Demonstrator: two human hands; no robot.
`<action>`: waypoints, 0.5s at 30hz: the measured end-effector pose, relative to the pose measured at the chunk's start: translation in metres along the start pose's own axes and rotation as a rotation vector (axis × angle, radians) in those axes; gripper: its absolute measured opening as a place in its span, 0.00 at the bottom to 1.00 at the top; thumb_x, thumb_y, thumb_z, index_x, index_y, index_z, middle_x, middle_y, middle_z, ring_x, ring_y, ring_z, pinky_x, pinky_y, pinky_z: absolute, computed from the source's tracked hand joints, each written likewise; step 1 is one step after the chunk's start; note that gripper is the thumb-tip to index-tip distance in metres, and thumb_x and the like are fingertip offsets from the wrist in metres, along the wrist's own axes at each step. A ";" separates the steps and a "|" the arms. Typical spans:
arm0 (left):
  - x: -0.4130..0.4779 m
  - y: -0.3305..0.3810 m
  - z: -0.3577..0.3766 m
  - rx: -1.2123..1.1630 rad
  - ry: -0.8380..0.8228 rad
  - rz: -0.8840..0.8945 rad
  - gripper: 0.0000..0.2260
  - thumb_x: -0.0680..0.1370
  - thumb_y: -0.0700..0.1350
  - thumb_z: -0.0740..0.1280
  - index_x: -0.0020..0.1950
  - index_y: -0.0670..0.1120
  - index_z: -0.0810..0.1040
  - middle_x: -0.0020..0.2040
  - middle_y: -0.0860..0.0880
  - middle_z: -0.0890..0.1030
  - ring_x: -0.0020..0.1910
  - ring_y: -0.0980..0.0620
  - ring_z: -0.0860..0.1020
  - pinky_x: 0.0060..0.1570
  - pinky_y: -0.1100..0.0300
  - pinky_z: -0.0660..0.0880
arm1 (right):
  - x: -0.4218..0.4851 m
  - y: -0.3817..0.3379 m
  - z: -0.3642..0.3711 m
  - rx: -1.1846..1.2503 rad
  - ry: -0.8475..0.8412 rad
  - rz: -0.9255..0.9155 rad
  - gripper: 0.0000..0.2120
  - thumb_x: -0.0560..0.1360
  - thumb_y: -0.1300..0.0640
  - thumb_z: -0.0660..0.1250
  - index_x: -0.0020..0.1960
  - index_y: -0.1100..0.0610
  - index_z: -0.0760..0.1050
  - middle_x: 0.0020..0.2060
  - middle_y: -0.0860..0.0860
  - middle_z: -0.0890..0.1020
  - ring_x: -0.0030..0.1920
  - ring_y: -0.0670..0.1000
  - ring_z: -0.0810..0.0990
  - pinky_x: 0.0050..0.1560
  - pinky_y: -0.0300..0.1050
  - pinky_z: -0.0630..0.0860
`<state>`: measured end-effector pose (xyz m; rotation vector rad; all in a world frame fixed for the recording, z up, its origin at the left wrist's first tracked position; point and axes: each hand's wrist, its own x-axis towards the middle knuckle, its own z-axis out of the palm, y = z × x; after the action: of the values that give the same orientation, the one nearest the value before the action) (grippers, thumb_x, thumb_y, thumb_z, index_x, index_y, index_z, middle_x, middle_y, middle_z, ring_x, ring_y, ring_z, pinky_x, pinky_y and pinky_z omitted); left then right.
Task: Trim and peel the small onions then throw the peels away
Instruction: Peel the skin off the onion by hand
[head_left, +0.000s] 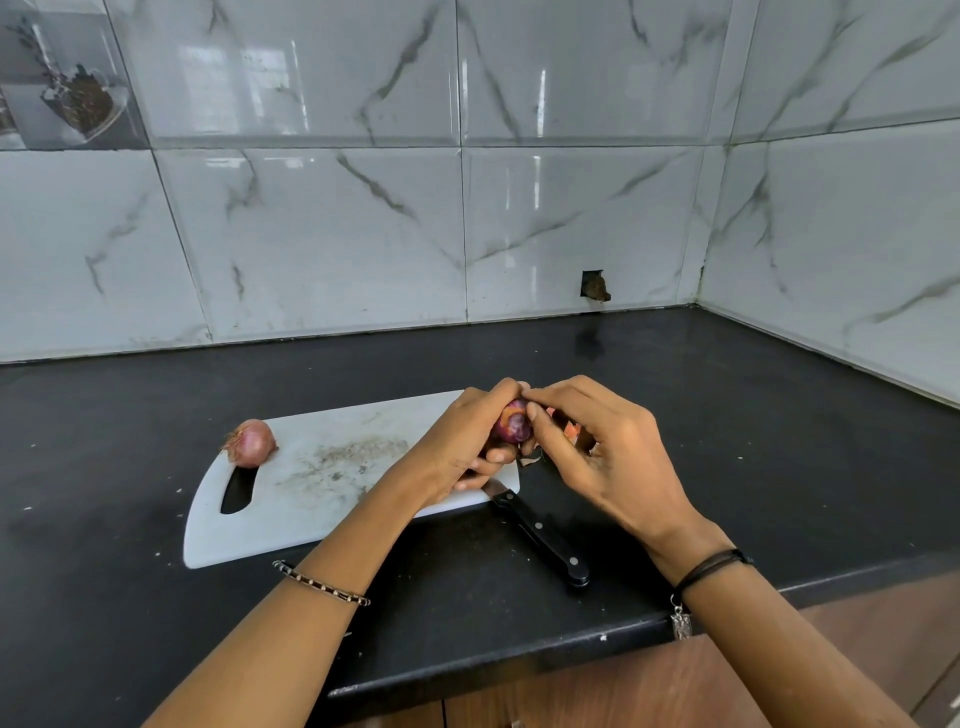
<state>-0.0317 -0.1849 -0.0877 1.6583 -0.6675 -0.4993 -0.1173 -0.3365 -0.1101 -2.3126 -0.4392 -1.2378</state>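
Observation:
My left hand (465, 441) grips a small purple onion (511, 427) above the right end of the white cutting board (332, 483). My right hand (597, 452) pinches at the top of that onion with thumb and forefinger, and bits of orange-brown peel (571, 429) show behind its fingers. A second small onion (252, 441), still in its papery pink skin, lies on the board's far left corner beside the handle slot. A black-handled knife (540, 535) lies on the counter, its blade tucked under my left hand at the board's right edge.
The black countertop (727, 441) runs to marble-tiled walls at the back and right, forming a corner. Its front edge sits above wooden cabinet fronts (779, 675). A small hole (595, 286) is cut in the back wall tile.

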 end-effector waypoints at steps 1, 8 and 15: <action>0.000 0.000 0.001 0.009 0.000 -0.003 0.27 0.84 0.55 0.56 0.29 0.45 0.76 0.23 0.49 0.66 0.19 0.55 0.57 0.18 0.67 0.55 | 0.000 0.000 0.000 -0.001 0.003 -0.009 0.08 0.80 0.60 0.70 0.57 0.60 0.83 0.49 0.49 0.83 0.50 0.44 0.82 0.53 0.38 0.78; 0.003 -0.002 -0.003 0.020 0.008 -0.092 0.21 0.82 0.55 0.57 0.39 0.40 0.72 0.26 0.48 0.63 0.19 0.56 0.56 0.19 0.69 0.54 | -0.002 0.003 0.003 -0.042 -0.038 -0.098 0.09 0.80 0.59 0.70 0.57 0.61 0.83 0.50 0.50 0.83 0.48 0.47 0.82 0.51 0.42 0.80; 0.003 -0.002 -0.006 0.041 -0.031 -0.179 0.24 0.81 0.53 0.54 0.30 0.43 0.71 0.23 0.50 0.62 0.19 0.56 0.55 0.18 0.69 0.54 | -0.002 0.006 0.009 -0.143 -0.049 -0.142 0.08 0.81 0.60 0.67 0.56 0.63 0.82 0.47 0.53 0.82 0.43 0.51 0.81 0.44 0.48 0.81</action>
<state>-0.0257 -0.1820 -0.0880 1.7607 -0.5579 -0.6444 -0.1095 -0.3371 -0.1175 -2.4730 -0.5566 -1.3197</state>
